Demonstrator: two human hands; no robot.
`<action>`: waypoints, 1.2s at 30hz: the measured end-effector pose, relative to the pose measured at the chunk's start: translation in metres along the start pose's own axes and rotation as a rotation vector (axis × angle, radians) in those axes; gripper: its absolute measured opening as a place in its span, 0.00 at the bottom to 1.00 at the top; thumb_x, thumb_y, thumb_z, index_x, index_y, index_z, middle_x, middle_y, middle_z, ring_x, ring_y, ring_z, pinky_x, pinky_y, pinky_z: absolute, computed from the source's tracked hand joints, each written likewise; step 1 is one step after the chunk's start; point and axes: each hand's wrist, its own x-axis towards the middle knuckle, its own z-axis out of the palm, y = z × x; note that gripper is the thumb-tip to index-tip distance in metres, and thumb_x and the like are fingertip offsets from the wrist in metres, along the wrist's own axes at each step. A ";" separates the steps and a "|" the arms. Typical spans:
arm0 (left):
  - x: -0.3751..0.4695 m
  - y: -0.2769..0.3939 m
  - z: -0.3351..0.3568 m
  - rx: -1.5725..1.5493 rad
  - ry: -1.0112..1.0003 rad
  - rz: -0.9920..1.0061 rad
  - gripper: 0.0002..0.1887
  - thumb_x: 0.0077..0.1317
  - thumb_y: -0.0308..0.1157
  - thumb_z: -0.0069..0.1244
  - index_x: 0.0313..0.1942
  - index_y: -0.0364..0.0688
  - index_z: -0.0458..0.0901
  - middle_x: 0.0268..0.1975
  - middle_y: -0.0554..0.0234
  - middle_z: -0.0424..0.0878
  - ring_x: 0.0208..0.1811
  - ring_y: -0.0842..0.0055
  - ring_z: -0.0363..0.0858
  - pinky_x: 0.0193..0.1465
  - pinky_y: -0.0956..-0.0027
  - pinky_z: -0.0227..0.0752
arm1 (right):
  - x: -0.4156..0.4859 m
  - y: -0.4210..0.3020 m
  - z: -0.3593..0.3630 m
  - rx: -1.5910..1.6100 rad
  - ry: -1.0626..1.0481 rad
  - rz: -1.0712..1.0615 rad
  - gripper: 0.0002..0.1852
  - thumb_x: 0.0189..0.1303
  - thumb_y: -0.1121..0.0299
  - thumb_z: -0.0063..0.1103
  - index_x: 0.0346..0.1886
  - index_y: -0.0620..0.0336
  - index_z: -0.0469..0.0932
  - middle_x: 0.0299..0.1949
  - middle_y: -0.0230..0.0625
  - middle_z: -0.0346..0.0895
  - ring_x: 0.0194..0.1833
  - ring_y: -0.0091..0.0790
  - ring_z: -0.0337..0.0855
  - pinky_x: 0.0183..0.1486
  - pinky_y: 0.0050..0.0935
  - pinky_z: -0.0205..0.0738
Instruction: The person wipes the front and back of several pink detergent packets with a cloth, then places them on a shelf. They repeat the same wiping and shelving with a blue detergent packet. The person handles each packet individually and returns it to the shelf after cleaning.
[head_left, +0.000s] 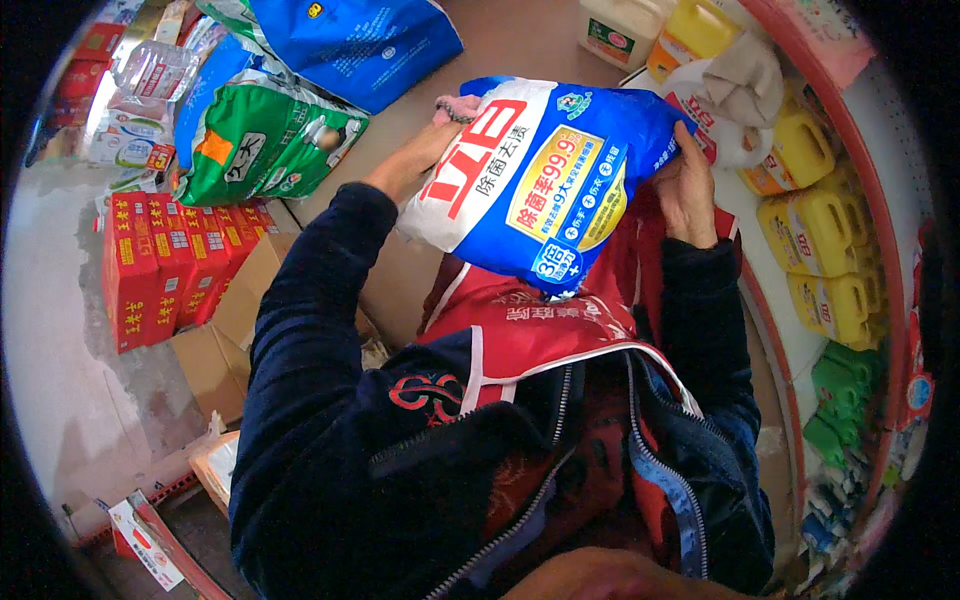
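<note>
A large blue and white plastic bag of laundry detergent (555, 172) is held up in front of my chest, its printed front towards the camera. My left hand (431, 150) is at the bag's white end, its fingers mostly hidden by the bag; a pink cloth (456, 109) lies at this hand, against the bag's edge. At the blue end, my right hand (686, 191) grips the bag's edge, the thumb along it and other fingers partly behind. Below the bag is the red apron (540, 330) over my dark jacket.
Green bag (270, 142) and blue bag (367, 52) stand at upper left, above stacked red boxes (187, 255) and an open cardboard box (217, 352). Along the right, a curved shelf edge (889, 225) borders yellow jugs (810, 232), green bottles (844, 382) and a beige cloth (742, 79).
</note>
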 end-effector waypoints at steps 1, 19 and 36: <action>-0.011 -0.005 -0.001 0.003 -0.030 0.053 0.24 0.71 0.44 0.49 0.62 0.41 0.74 0.57 0.55 0.81 0.56 0.76 0.80 0.56 0.71 0.74 | 0.001 0.001 0.000 -0.008 0.022 0.000 0.17 0.73 0.63 0.54 0.58 0.62 0.74 0.56 0.39 0.79 0.57 0.35 0.79 0.62 0.39 0.72; -0.171 0.006 0.027 0.906 -0.067 0.868 0.11 0.60 0.37 0.56 0.40 0.43 0.82 0.72 0.42 0.64 0.74 0.42 0.58 0.72 0.38 0.49 | -0.002 -0.002 0.010 -0.031 0.058 0.062 0.22 0.74 0.61 0.52 0.63 0.64 0.70 0.61 0.42 0.77 0.62 0.38 0.76 0.66 0.42 0.68; -0.151 -0.073 0.011 0.436 0.122 0.493 0.28 0.67 0.38 0.55 0.64 0.38 0.70 0.62 0.49 0.73 0.67 0.54 0.66 0.73 0.57 0.54 | -0.006 -0.007 0.012 -0.086 0.097 0.042 0.17 0.73 0.62 0.53 0.58 0.62 0.76 0.55 0.38 0.81 0.56 0.34 0.80 0.61 0.37 0.72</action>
